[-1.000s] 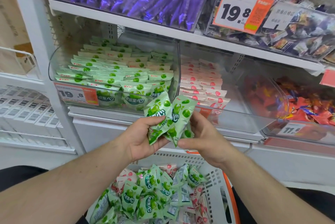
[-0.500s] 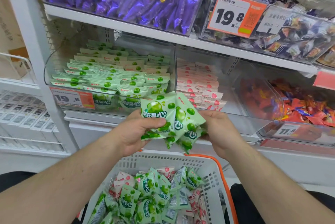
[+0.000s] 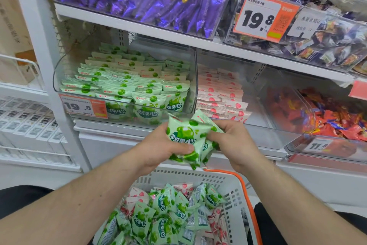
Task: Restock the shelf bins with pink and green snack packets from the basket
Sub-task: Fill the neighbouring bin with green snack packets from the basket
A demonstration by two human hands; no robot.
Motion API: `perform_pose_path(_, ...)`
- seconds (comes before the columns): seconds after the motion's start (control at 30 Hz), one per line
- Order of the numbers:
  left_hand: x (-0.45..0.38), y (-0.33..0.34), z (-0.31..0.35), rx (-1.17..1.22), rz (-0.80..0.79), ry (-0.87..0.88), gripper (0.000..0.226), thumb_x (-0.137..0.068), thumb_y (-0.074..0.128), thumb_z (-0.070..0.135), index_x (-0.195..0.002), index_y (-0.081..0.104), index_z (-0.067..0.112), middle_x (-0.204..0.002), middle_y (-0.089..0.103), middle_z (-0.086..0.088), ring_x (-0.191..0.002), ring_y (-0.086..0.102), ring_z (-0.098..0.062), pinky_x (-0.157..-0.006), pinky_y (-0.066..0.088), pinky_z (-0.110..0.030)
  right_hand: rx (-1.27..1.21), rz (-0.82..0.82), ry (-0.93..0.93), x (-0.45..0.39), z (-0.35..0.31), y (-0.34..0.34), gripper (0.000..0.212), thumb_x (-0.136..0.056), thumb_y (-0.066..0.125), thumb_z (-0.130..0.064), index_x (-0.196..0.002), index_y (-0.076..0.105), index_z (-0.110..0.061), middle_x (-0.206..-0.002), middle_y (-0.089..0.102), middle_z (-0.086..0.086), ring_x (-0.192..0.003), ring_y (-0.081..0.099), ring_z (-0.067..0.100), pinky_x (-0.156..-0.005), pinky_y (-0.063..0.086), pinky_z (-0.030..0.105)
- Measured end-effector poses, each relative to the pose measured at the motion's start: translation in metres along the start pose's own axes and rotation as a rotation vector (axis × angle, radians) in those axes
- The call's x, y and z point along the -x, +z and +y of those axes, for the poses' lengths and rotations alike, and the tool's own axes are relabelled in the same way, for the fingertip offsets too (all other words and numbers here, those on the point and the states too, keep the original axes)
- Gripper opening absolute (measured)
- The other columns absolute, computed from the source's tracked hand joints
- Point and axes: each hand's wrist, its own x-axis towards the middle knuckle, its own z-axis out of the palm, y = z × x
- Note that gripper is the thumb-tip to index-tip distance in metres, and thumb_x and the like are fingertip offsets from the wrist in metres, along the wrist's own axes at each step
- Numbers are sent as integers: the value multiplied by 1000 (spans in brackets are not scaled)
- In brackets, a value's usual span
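green bin (image 3: 127,90) on the shelf sat nearly full in neat rows. left hand (image 3: 158,145) and right hand (image 3: 232,141) gripped a green packet bundle (image 3: 188,141) together, fingers curled around it, just below the bin. pink bin (image 3: 220,96) half stocked. basket (image 3: 234,195) below held many mixed packets, so plenty left.

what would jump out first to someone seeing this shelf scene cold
First, the bunch of green packets held mid-frame by the left hand and right hand, just in front of the shelf. Behind them sits the green bin, packed in neat rows, with the partly filled pink bin to its right. Below, the white basket holds a loose mix of green and pink packets.
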Motion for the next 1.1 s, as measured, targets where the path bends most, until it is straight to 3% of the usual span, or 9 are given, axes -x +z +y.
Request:
perform_pose_path(0.13, 4, -5, 7, -165, -51, -27, 47, -70, 76, -15, -103, 61, 14, -87, 76, -2, -78, 71, -14, -65, 56, -26, 103, -71, -3, -2, -7, 1, 21, -90, 64, -1, -88, 78, -17, -86, 77, 6, -84, 73, 26, -78, 58, 42)
perform_pose_path(0.33, 7, -5, 6, -117, -61, -81, 74, -68, 77, -16, -121, 44, 24, -107, 70, -13, -88, 70, -21, -74, 58, -38, 35, -253, 42, 1, -13, 3, 19, -92, 57, 3, -90, 75, -2, -77, 75, 12, -63, 68, 16, -62, 55, 26)
perform_pose_path(0.53, 8, -5, 6, -259, -218, -168, 69, -68, 77, -15, -123, 54, 19, -103, 72, -8, -90, 70, -19, -73, 58, -34, -99, -238, 197, 3, -16, 9, 22, -91, 57, 2, -73, 68, -4, -57, 63, 7, -46, 56, 14, -45, 41, 20)
perform_pose_path(0.67, 5, -6, 9, -296, -233, -131, 54, -70, 75, -16, -103, 60, 24, -86, 74, 3, -78, 70, -10, -68, 58, -28, -66, -381, 176, 9, -25, 10, 22, -96, 56, -26, -83, 67, -12, -68, 69, 0, -59, 64, 11, -55, 48, 22)
perform_pose_path(0.73, 4, -7, 9, -360, -234, -90, 50, -69, 76, -14, -99, 63, 24, -80, 72, 8, -76, 68, -9, -68, 56, -25, 241, -495, 61, 9, -29, 8, 24, -87, 67, -44, -92, 69, -21, -85, 73, -4, -78, 68, 11, -72, 54, 29)
perform_pose_path(0.83, 5, -4, 9, -492, -242, -25, 46, -67, 79, -8, -100, 63, 19, -79, 67, 4, -74, 63, -12, -67, 52, -27, 692, -416, -64, 3, -26, 13, 39, -68, 85, -45, -94, 67, -23, -89, 71, -6, -86, 67, 12, -80, 54, 36)
perform_pose_path(0.93, 6, -5, 11, -524, -253, -31, 51, -66, 84, 3, -107, 59, 21, -93, 70, -8, -84, 69, -19, -77, 58, -41, 595, -400, -72, -1, -23, 12, 33, -69, 86, -41, -89, 69, -21, -79, 70, -5, -74, 64, 10, -69, 51, 34)
perform_pose_path(1.0, 7, -9, 12, -486, -260, -94, 62, -64, 86, 12, -116, 53, 25, -100, 71, -6, -93, 71, -25, -82, 57, -55, 519, -432, -79, -2, -22, 9, 25, -74, 83, -37, -87, 70, -20, -75, 69, -5, -70, 61, 7, -65, 48, 30)
perform_pose_path(1.1, 7, -10, 11, -485, -260, -77, 62, -69, 85, 8, -115, 50, 27, -97, 69, 2, -90, 71, -16, -80, 59, -48, 528, -439, -97, -3, -18, 10, 29, -75, 83, -38, -91, 66, -20, -79, 68, -4, -73, 62, 9, -67, 50, 34)
